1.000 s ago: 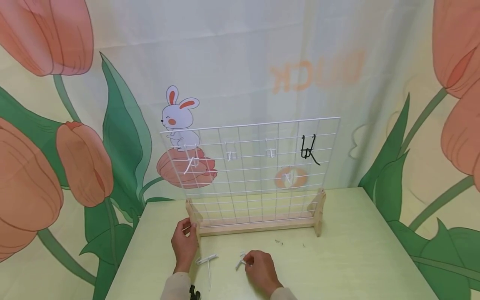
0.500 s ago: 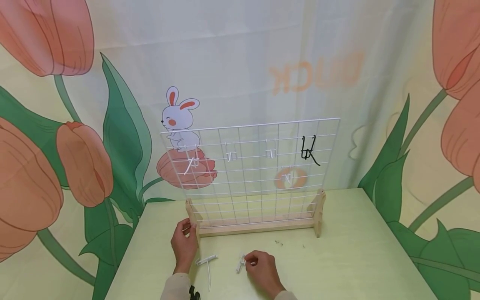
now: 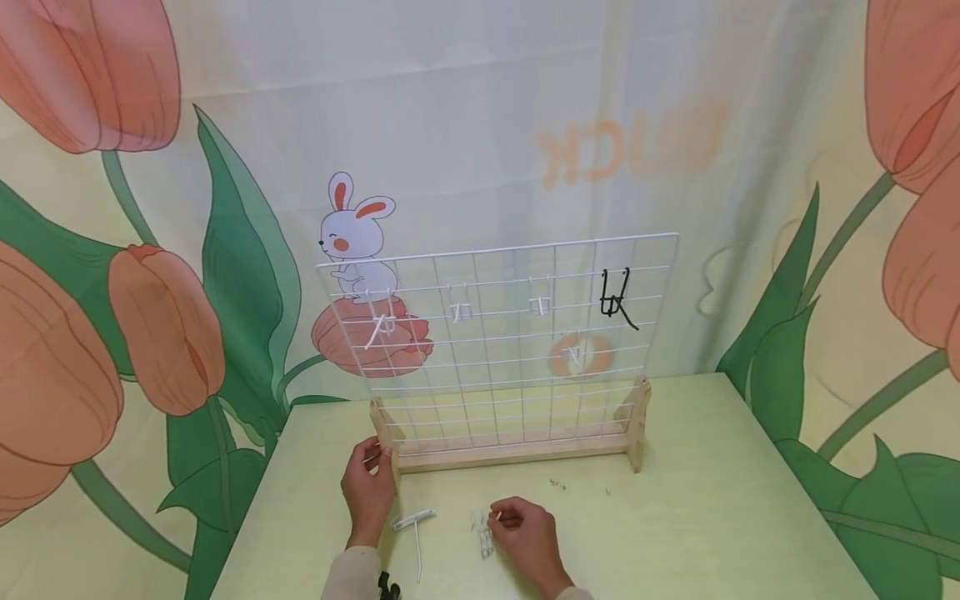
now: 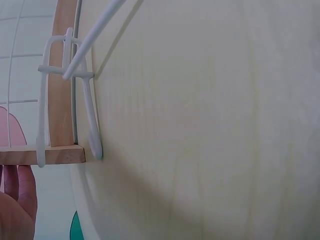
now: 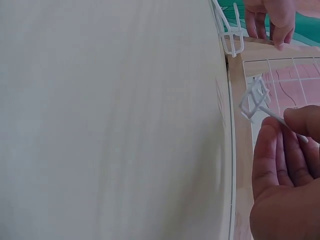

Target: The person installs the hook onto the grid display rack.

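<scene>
My left hand (image 3: 369,492) grips the left end of a wooden stand (image 3: 517,454), with fingertips at its side piece. In the right wrist view the left hand's thumb overlaps that wood. My right hand (image 3: 528,537) holds a small white wire hook (image 5: 256,97). Thumb and fingers pinch its straight prong, and its wire frame points away from the palm, over the table. Between the hands lies another white wire hook (image 3: 415,522), its long prong towards me; it looms large as a white hook (image 4: 70,71) in the left wrist view.
A white wire grid (image 3: 495,333) rises from the stand. Several white hooks and one black hook (image 3: 615,296) hang on it. Small dark bits (image 3: 557,484) lie before the stand. A black object (image 3: 388,586) shows beside the left sleeve. A printed curtain (image 3: 480,125) hangs behind.
The right hand has turned the white wire hook, so its frame has swung downward and towards me in the head view. The left hand stays at the stand.
</scene>
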`<state>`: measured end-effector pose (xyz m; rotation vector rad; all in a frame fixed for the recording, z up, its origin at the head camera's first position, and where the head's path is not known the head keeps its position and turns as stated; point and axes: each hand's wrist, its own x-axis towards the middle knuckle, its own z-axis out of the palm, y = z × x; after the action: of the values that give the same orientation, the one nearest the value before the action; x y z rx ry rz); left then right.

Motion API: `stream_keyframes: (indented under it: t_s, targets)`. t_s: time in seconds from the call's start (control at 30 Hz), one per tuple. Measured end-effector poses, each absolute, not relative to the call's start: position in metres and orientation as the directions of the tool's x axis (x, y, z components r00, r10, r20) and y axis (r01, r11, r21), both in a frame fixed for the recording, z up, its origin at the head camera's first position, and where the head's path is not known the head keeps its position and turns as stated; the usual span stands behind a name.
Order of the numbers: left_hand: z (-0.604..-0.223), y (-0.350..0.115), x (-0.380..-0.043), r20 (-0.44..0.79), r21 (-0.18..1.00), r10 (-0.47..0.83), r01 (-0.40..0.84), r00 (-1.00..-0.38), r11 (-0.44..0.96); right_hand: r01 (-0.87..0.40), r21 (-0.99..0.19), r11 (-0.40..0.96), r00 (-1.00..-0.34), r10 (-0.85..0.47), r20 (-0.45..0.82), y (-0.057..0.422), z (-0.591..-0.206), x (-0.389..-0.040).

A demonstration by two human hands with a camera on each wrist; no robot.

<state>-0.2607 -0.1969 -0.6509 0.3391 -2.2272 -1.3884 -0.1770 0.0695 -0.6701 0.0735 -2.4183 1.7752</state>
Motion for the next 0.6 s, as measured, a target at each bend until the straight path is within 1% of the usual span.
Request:
stream_keyframes:
  t_s: [0.3, 0.5, 0.6]
  targets:
    - [-0.651, -0.196, -0.259, 0.269, 0.891, -0.458, 0.039, -0.847, 0.453, -0.109, -0.970, 0.215, -0.988, 0.080, 0.129, 0.075, -0.661, -0.173]
    - [-0.650, -0.196, -0.259, 0.265, 0.896, -0.457, 0.041, -0.849, 0.443, -0.152, -0.977, 0.150, -0.981, 0.096, 0.167, 0.078, -0.644, -0.174]
    - [-0.650, -0.196, -0.260, 0.263, 0.896, -0.457, 0.040, -0.849, 0.442, -0.178, -0.974, 0.142, -0.975, 0.109, 0.194, 0.079, -0.635, -0.176]
